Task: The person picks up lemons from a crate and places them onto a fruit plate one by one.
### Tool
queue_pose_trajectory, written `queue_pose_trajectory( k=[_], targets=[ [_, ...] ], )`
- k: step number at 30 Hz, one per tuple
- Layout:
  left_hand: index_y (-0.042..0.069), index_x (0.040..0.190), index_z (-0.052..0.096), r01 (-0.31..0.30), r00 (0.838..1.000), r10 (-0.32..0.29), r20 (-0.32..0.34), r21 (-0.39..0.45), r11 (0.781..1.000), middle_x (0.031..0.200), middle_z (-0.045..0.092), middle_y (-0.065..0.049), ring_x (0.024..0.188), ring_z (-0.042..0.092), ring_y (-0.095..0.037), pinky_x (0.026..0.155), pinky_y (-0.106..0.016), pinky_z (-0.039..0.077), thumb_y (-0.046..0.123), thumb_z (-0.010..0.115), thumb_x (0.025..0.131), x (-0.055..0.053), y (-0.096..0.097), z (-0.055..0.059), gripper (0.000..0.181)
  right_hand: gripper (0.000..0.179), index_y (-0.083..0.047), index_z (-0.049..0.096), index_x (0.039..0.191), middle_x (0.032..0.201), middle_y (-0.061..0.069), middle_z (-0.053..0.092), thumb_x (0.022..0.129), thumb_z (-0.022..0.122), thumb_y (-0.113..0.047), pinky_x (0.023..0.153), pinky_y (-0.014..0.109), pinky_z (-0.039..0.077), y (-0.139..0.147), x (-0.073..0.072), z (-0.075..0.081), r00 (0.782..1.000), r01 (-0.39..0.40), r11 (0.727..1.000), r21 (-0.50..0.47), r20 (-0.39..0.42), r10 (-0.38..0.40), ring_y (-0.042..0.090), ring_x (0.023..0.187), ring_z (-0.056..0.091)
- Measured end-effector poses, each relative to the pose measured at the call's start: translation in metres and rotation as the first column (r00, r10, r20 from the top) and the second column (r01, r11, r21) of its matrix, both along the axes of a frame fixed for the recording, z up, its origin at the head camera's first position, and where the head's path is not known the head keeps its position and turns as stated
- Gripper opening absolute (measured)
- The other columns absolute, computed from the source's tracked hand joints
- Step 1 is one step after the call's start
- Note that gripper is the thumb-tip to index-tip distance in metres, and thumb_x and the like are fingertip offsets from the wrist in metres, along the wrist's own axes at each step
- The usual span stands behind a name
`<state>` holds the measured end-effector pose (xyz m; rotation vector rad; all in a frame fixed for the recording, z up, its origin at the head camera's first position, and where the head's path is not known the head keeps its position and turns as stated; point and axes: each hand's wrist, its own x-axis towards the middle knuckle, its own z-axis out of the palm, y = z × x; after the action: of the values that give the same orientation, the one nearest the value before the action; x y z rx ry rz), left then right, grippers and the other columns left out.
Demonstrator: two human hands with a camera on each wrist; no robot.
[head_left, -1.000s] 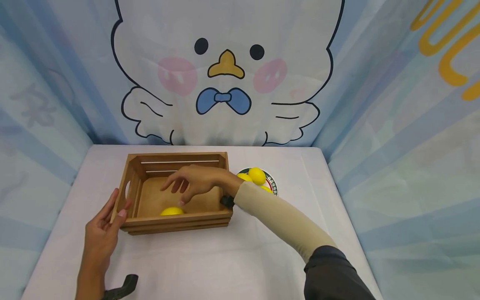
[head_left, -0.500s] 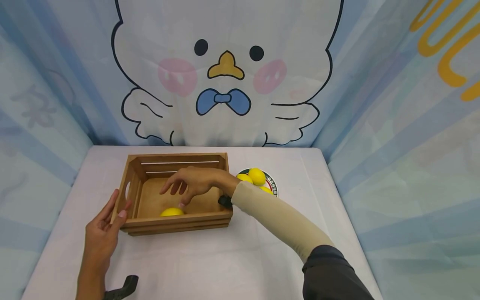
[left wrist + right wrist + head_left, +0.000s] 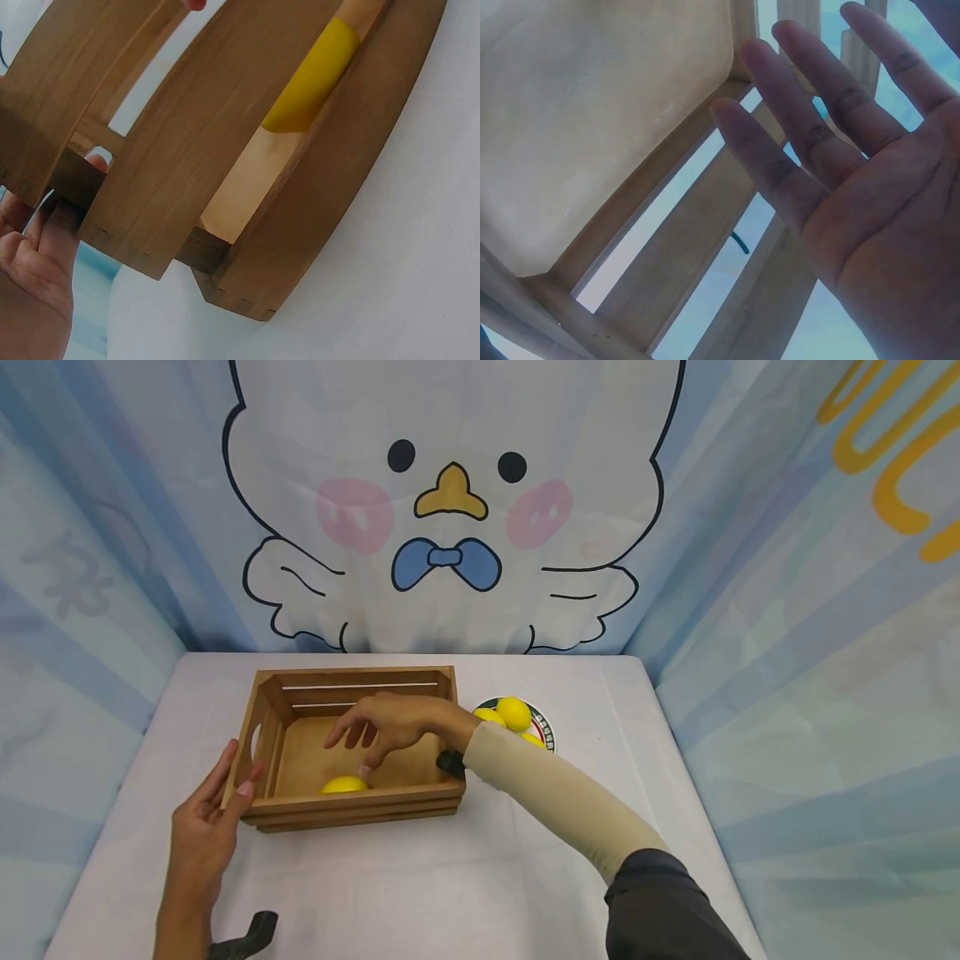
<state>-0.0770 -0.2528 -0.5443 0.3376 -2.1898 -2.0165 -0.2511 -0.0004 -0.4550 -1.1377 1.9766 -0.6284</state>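
Note:
A slatted wooden crate (image 3: pixel 352 810) stands on the white table, a yellow lemon (image 3: pixel 343 785) lying inside against its front wall. My left hand (image 3: pixel 206 827) grips the crate's left end, thumb near the front corner. In the left wrist view, the lemon (image 3: pixel 315 79) shows through a gap between slats, and fingers of the left hand (image 3: pixel 37 262) reach round the end. Above the crate floor my right hand (image 3: pixel 390 722) hovers with relaxed fingers, its thumb tip close to the lemon's right side. The right wrist view shows that hand's palm (image 3: pixel 892 217) with nothing in it.
Right of the crate, a round patterned plate (image 3: pixel 550 731) bears several lemons (image 3: pixel 513 713), partly hidden by the right forearm. Printed curtains (image 3: pixel 450 610) hang behind the table and along both sides.
Almost nothing moves. My right hand shifts very slightly over the crate; the left hand, crate and lemons keep their places.

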Motion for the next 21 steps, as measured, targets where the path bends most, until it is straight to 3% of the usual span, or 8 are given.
queue_pose_trajectory(
  k=[9,21],
  targets=[
    [0.03,0.165,0.038,-0.018,1.0,0.018,0.009,-0.014,1.0,0.176,0.028,0.005,0.121,0.062,0.018,0.1,0.002,0.043,0.018,0.063,0.108,0.0002,0.0009,0.0004,0.063,0.062,-0.018,0.063,0.149,0.146,0.002,0.066,0.091,0.087,-0.018,0.099,0.015,0.055,0.0042,-0.0035,-0.0037,1.0,0.003,1.0,0.003,0.008,-0.003,0.027,0.133,0.065],
    [0.031,0.164,0.039,-0.024,1.0,0.024,0.006,0.025,0.999,0.177,0.027,-0.001,0.121,0.063,0.016,0.101,0.0,0.043,0.016,0.063,0.108,-0.0002,0.002,-0.0004,0.063,0.063,-0.017,0.063,0.149,0.144,0.002,0.067,0.091,0.087,-0.018,0.098,0.016,0.055,0.0008,-0.0079,-0.0037,1.0,-0.021,1.0,0.017,-0.014,0.021,0.021,0.126,0.068]
  ],
)
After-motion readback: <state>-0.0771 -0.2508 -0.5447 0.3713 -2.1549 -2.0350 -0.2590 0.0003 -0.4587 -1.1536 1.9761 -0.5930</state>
